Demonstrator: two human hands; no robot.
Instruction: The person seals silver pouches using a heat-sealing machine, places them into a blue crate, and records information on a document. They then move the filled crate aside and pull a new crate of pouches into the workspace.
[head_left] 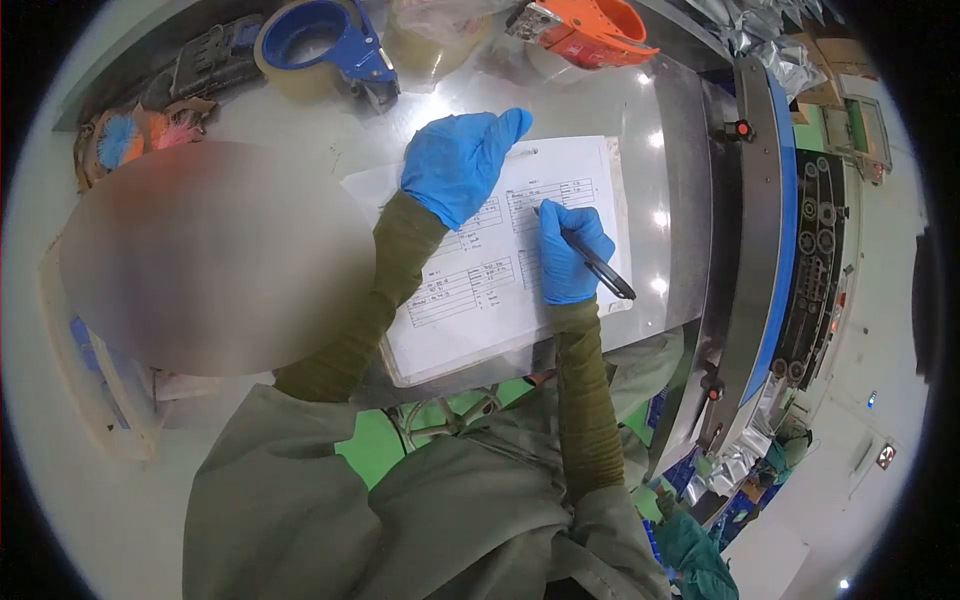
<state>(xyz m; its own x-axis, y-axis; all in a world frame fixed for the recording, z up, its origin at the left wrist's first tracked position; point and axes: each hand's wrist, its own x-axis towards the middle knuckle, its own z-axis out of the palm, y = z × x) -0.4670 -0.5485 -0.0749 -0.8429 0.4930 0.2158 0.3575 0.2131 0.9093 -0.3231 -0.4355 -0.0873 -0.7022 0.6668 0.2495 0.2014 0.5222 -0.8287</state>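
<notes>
A black pen (600, 265) is held in my right hand (572, 255), which wears a blue glove. Its tip meets the upper right part of a printed sheet (460, 340) with tables and handwriting. My left hand (455, 165), also in a blue glove, rests over the sheet's upper left part, its fingers folded in and the thumb stretched along the side. Nothing shows in that hand, though its underside is hidden. Beneath the sheet, a pale board edge (400, 375) shows at the lower left.
Along the back lie a blue tape dispenser (370, 60), an orange tape dispenser (590, 35) and a clear tape roll (435, 45). A blurred patch (215, 260) hides the left side. A blue-edged machine (770, 240) borders the right. A person in green (695, 555) is at lower right.
</notes>
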